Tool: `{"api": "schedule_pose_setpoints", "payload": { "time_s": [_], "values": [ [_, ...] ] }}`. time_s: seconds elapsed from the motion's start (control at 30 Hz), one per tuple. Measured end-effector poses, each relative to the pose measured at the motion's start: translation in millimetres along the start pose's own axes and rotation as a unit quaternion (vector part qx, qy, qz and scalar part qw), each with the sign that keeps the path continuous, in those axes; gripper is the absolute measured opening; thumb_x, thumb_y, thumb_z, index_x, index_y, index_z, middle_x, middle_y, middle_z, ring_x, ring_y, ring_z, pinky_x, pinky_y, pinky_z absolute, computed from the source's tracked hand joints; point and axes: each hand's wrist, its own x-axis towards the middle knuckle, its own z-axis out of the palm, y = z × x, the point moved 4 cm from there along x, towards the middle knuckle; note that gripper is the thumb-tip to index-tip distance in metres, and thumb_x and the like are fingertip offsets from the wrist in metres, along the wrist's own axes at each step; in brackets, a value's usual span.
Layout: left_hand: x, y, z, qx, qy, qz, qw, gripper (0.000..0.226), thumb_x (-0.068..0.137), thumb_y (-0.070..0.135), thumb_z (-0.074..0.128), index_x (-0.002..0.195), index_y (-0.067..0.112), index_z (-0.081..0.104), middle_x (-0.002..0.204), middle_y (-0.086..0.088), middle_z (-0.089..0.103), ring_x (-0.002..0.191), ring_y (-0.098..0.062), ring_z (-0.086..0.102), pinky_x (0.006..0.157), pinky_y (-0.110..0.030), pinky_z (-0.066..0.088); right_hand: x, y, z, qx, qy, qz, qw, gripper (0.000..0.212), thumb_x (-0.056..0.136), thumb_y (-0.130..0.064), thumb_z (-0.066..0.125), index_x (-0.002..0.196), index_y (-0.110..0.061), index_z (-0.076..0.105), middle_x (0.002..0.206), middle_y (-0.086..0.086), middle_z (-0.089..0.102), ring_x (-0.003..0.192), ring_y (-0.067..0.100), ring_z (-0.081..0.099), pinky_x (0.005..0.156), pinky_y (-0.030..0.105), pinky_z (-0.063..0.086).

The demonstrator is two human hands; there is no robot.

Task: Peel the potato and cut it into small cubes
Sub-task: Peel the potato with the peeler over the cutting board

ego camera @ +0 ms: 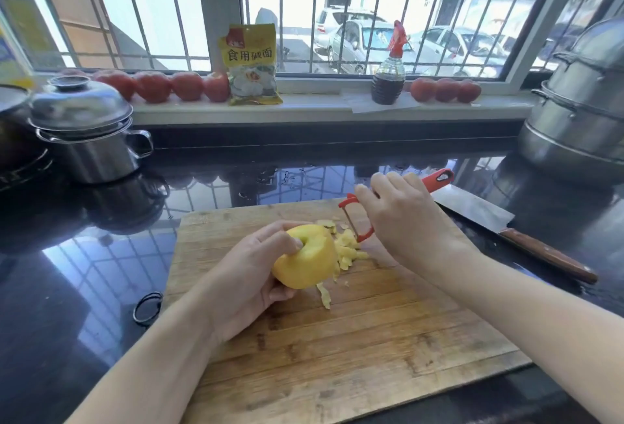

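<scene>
so on my feed the left hand (251,275) is wrapped around the potato (309,259), fingers curled over the top and thumb side underneath, holding it just above the cutting board (354,339). the potato looks pretty much all yellow and bare on the side i can see. the right hand (401,217) is clamped on the red peeler (358,219), fingers folded round the handle, with the handle's end poking out past the knuckles toward the back. the peeler's blade end hangs just right of the potato, close but i can't tell if it's actually touching. the hands are apart, with only a small gap between them.

right under the peeler and against the potato's right side there's a pile of peels (347,251) on the board, one strip trailing down toward me.

room-wise: the board's left edge sits just beyond the left wrist, and there's a lot of bare wood below both hands. beyond the right hand, off the board's right edge, a cleaver (499,221) lies on the black counter (84,271), blade nearest the hand and wooden handle pointing away to the right. a steel pot (87,133) sits well off to the left and back, and stacked steamers (580,109) far right. a black ring (147,308) lies on the counter just left of the left forearm.
</scene>
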Motion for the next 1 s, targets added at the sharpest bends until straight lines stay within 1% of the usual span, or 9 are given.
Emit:
{"api": "schedule_pose_setpoints", "payload": {
  "time_s": [0.13,0.23,0.3,0.37,0.43,0.5,0.63,0.83,1.0],
  "values": [
    [0.1,-2.2,-2.7,-0.015,0.021,-0.005,1.000,0.028,0.087,0.020,0.068,0.111,0.008,0.060,0.101,-0.018,0.059,0.088,-0.033,0.049,0.049,-0.026,0.034,-13.5,-3.1,-4.8,0.011,-0.020,-0.012,1.000,0.027,0.093,-0.003,0.044,0.116,-0.014,0.052,0.099,0.005,0.050,0.084,0.023,0.046,0.082,0.038,0.041],
    [1.3,-3.4,-0.9,-0.003,0.024,0.005,1.000,0.032,0.086,0.025,0.071,0.111,0.008,0.061,0.099,-0.016,0.060,0.090,-0.034,0.051,0.049,-0.025,0.036,-18.6,-9.8,-13.2,0.032,-0.046,-0.034,0.998,0.046,0.088,-0.006,0.017,0.117,-0.014,0.052,0.104,0.007,0.053,0.090,0.026,0.050,0.081,0.037,0.038],
    [1.4,-2.7,-0.9,0.007,0.039,0.018,0.999,0.019,0.095,0.023,0.068,0.106,0.010,0.062,0.094,-0.014,0.061,0.089,-0.035,0.052,0.054,-0.028,0.037,-18.8,-13.2,-17.2,0.034,-0.033,-0.036,0.998,0.053,0.086,-0.007,0.009,0.110,-0.012,0.056,0.096,0.007,0.054,0.084,0.027,0.049,0.078,0.038,0.039],
    [1.5,-1.5,-4.1,0.025,0.068,0.039,0.997,0.014,0.098,0.024,0.065,0.100,0.012,0.059,0.085,-0.013,0.061,0.080,-0.034,0.051,0.054,-0.031,0.035,-20.2,-16.3,-23.5,0.037,0.026,-0.021,0.999,0.039,0.090,0.002,0.024,0.102,-0.011,0.059,0.086,0.006,0.051,0.075,0.025,0.044,0.072,0.039,0.040],
    [1.4,-0.7,-5.0,0.053,0.088,0.055,0.993,0.027,0.089,0.032,0.070,0.099,0.012,0.054,0.079,-0.017,0.062,0.064,-0.029,0.050,0.049,-0.031,0.035,-24.5,-21.0,-35.9,0.061,0.109,-0.020,0.992,0.025,0.093,0.002,0.043,0.105,-0.009,0.062,0.083,0.005,0.050,0.072,0.025,0.043,0.069,0.041,0.040],
    [1.4,0.0,-4.5,0.070,0.101,0.062,0.990,0.032,0.089,0.034,0.069,0.100,0.012,0.049,0.076,-0.020,0.063,0.054,-0.024,0.049,0.046,-0.032,0.034,-26.6,-30.4,-51.9,0.067,0.160,-0.038,0.984,0.027,0.092,0.004,0.045,0.108,-0.007,0.063,0.083,0.006,0.051,0.071,0.026,0.043,0.068,0.042,0.039],
    [0.4,0.8,-3.7,0.085,0.113,0.067,0.988,0.016,0.098,0.022,0.059,0.100,0.011,0.048,0.070,-0.016,0.062,0.052,-0.022,0.050,0.044,-0.031,0.034,-26.4,-48.8,-62.7,0.055,0.147,-0.066,0.985,0.031,0.092,0.005,0.034,0.102,-0.008,0.061,0.081,0.007,0.051,0.072,0.026,0.043,0.069,0.043,0.039],
    [-0.5,0.5,-2.7,0.073,0.102,0.060,0.990,0.019,0.099,0.026,0.061,0.097,0.013,0.047,0.071,-0.016,0.062,0.052,-0.022,0.050,0.044,-0.030,0.034,-24.0,-44.4,-54.8,0.046,0.133,-0.049,0.989,0.027,0.092,0.004,0.036,0.098,-0.009,0.059,0.081,0.006,0.049,0.071,0.026,0.042,0.069,0.042,0.039],
    [-1.3,0.6,-2.1,0.080,0.095,0.053,0.991,0.017,0.098,0.023,0.062,0.090,0.016,0.049,0.068,-0.006,0.063,0.053,-0.018,0.049,0.045,-0.026,0.034,-19.9,-33.2,-43.6,0.044,0.143,-0.042,0.988,0.034,0.092,0.006,0.033,0.106,-0.007,0.062,0.082,0.007,0.050,0.071,0.026,0.043,0.068,0.042,0.039]
  ]
}}
